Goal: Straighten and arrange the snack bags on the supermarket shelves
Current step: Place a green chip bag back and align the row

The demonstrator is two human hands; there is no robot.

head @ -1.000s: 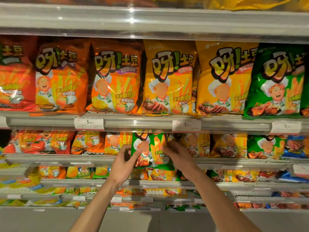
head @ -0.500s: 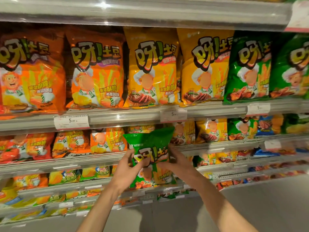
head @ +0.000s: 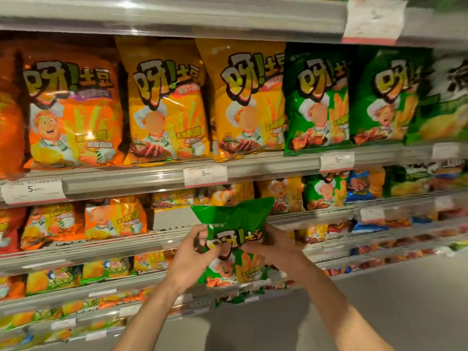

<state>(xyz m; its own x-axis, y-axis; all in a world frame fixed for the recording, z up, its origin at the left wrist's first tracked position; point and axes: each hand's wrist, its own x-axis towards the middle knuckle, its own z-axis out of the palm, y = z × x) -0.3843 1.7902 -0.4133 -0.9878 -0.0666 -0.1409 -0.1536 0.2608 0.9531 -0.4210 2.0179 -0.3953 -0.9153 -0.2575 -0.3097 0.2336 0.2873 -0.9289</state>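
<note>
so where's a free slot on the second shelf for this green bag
Bare gap on the second shelf, between the orange bag and yellow bags, behind the held green bag. Top shelf is packed edge to edge.

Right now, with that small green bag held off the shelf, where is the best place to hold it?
By its two side edges, around mid-height, one hand from each side. The green bag is upright, puffy and crumpled; the left hand and right hand already pinch it there.
</note>
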